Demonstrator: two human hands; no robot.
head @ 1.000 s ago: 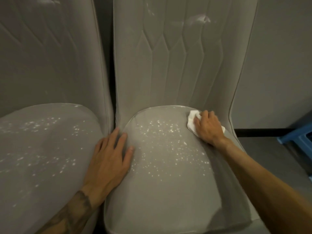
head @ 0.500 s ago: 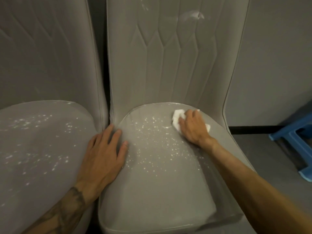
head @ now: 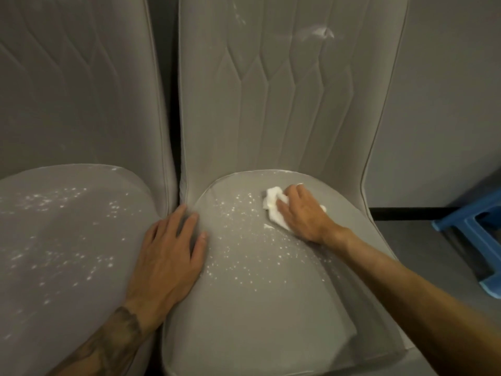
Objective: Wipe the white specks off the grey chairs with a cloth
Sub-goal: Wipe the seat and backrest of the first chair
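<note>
Two grey upholstered chairs stand side by side. The right chair [head: 257, 321] has white specks [head: 244, 248] scattered over the middle of its seat. My right hand [head: 301, 213] grips a crumpled white cloth [head: 272, 203] and presses it on the rear of that seat, at the right edge of the specks. My left hand [head: 168, 256] lies flat, fingers spread, over the seam where the two seats meet. The left chair [head: 81, 308] carries its own white specks [head: 54, 202] across the seat. A white smear [head: 317, 32] marks the right chair's backrest.
A blue plastic stool [head: 474, 240] stands on the grey floor to the right of the chairs. A grey wall [head: 447, 104] with a dark baseboard runs behind it. A narrow dark gap separates the two backrests.
My right hand has slid the cloth leftward along the rear of the right seat, from its right edge toward the specks. My left hand has stayed in place.
</note>
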